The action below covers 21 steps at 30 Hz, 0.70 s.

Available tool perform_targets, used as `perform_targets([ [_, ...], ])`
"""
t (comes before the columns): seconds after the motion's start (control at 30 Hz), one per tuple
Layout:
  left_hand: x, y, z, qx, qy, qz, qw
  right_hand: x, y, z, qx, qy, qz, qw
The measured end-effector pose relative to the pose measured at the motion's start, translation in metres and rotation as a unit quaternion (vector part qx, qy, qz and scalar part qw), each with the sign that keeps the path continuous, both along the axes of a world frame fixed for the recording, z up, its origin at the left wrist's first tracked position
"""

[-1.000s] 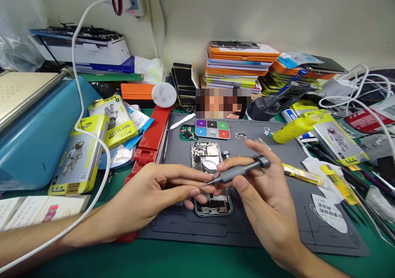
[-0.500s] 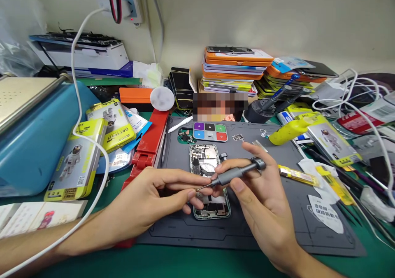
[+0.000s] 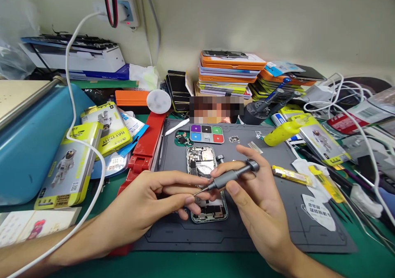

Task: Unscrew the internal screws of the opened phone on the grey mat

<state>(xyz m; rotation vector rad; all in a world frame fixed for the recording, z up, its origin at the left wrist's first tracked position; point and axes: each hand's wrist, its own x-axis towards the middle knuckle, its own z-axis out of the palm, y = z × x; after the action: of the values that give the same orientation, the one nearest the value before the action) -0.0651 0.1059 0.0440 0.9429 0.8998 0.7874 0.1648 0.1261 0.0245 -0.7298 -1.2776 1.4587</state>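
In my right hand [image 3: 262, 206] is a grey precision screwdriver [image 3: 222, 180], tilted with its tip pointing down to the left. Its knurled end cap rests against the raised fingers. My left hand [image 3: 145, 204] closes thumb and fingers around the thin bit near its tip. Any tiny part between those fingertips is too small to make out. Directly below lies an opened phone [image 3: 212, 213], its inner boards exposed, partly covered by both hands. A small dark knob-like piece [image 3: 220, 158] stands beside the phone's right edge.
The phone lies on a grey work mat [image 3: 247, 237]. Behind it is a coloured screw tray [image 3: 206, 134]. A red clamp-like tool [image 3: 151, 136] and battery boxes [image 3: 66, 167] stand left; a yellow bottle [image 3: 280, 133] stands right. A white cable [image 3: 69, 84] crosses the left side.
The view has shifted slightly, so the scene sits a little further left and lower. Both hands keep nearly the same hold on the screwdriver above the phone.
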Motion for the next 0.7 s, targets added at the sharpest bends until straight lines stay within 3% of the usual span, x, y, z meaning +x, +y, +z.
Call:
perform_targets([
  [0.7,0.0017,-0.0037,0.0008,-0.022,-0.026,0.017,0.999,0.0002,-0.0005,0.0027,-0.064,0.024,-0.001,0.998],
])
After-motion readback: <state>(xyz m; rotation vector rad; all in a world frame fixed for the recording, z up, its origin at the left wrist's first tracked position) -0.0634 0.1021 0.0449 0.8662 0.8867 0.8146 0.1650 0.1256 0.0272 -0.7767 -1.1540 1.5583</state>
